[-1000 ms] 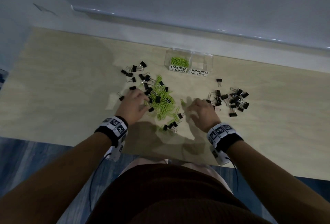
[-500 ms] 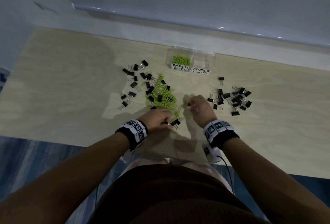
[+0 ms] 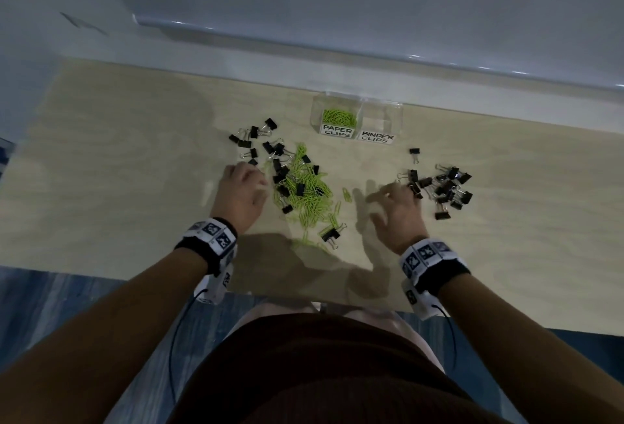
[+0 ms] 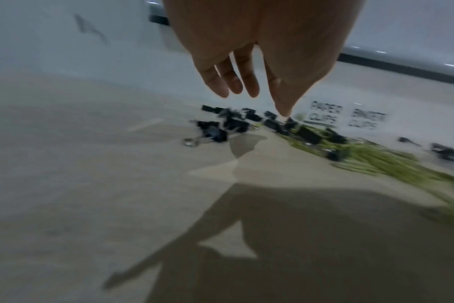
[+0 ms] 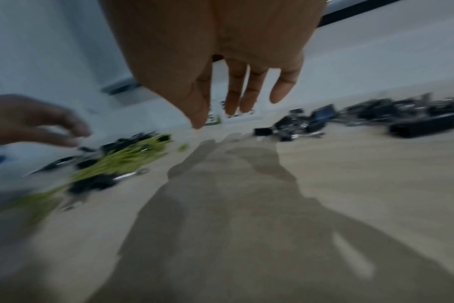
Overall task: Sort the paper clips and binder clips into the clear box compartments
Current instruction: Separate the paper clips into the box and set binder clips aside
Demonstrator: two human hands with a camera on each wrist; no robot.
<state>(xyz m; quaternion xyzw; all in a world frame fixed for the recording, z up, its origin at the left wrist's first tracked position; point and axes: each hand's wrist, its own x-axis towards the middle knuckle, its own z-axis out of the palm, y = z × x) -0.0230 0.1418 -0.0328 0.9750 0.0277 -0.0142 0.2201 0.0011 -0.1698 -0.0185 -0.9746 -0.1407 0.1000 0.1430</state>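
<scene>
Paper clips (image 3: pixel 309 192) lie heaped between both open-fingered hands.

The tabletop (image 3: pixel 118 170) is seen in pale wood with a faint wavy grain. The paper clips (image 3: pixel 309 192) are coloured bright lime green, both in the loose heap and inside the clear box (image 3: pixel 398 112). The binder clips (image 3: pixel 445 188) are shown in black with silvery wire handles. Two white labels (image 3: pixel 337 130) with black hand-drawn lettering are carried on the box. The wristbands (image 3: pixel 211 239) are made up of black fabric and white panels printed with black square marker patterns. The wall (image 3: pixel 337 1) is rendered in pale blue-grey, and the floor (image 3: pixel 50 295) in streaked blue.
</scene>
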